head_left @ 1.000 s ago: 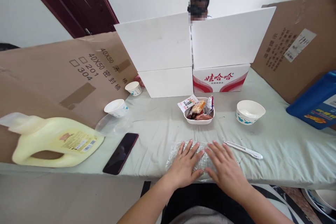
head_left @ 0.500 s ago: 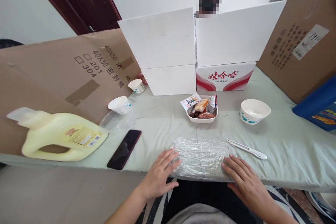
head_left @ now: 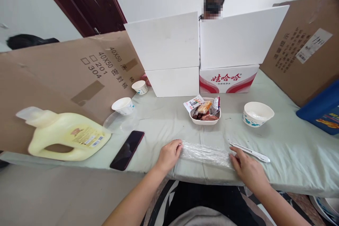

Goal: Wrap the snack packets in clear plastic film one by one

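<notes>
A crumpled sheet of clear plastic wrap (head_left: 205, 153) lies folded into a narrow strip near the table's front edge. My left hand (head_left: 169, 154) pinches its left end with curled fingers. My right hand (head_left: 247, 169) grips its right end, fingers closed on the film. Just beyond my right hand lies a white pen-like utility knife (head_left: 250, 152). Behind the strip stands a white bowl of wrapped snacks (head_left: 205, 112).
A dark phone (head_left: 127, 144) and a pale yellow jug (head_left: 67, 137) lie at left, with two paper cups (head_left: 123, 105) and a clear lid. An empty paper bowl (head_left: 257, 113) is at right. White boxes (head_left: 196, 53) and cardboard walls enclose the table; another person sits behind.
My hands slid apart from the middle of the flat sheet to its ends. The film went from a wide flat sheet to a narrow gathered strip held at both ends.
</notes>
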`<state>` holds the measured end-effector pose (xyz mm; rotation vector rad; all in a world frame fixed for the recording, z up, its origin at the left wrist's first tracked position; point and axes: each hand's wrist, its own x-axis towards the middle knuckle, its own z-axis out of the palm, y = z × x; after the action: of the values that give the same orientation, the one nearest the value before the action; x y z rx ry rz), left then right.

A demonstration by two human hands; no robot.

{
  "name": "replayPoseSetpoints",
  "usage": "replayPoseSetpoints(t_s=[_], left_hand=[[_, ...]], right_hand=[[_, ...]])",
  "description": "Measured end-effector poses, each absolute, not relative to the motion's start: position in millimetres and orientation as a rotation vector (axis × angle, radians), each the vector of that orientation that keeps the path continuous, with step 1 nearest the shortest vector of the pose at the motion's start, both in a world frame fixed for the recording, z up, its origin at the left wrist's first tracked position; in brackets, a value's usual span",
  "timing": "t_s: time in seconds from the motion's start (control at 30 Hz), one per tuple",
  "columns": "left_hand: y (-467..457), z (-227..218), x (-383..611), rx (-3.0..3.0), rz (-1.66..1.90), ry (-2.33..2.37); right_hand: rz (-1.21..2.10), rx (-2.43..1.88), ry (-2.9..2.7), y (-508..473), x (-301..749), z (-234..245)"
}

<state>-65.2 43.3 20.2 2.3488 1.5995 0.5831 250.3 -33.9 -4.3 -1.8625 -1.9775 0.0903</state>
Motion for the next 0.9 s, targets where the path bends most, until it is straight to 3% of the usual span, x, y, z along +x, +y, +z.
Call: replayPoseSetpoints(t_s=[0.13, 0.27, 0.37, 0.47, 0.63, 0.8, 0.9], left_hand=[[52, 13, -59, 2.415, 0.478, 1.73], [40, 22, -49, 2.595, 0.78, 1.844], [22, 27, -29, 2.733, 0.892, 1.573], [11, 21, -13, 2.816, 0.57, 1.225], [19, 2, -32, 2.768, 0.186, 1.381], [11, 3, -42, 2.704, 0.331, 1.67], [-13, 11, -17, 2.703, 0.475, 1.538]], right_hand=[[-0.151, -1.901, -2.046, -29, 251, -8], [-0.382, -1.68, -1.984, -32, 246, 8], [-0.346, -1.399, -2.191, -31, 224, 16], [-0.269, -1.19, -2.469, -25, 202, 7], [-0.264, -1.384, -2.437, -29, 214, -17], [-0.35, -1.464, -2.347, -61, 256, -22], [-0.329, -1.397, -2.341, -83, 268, -20]])
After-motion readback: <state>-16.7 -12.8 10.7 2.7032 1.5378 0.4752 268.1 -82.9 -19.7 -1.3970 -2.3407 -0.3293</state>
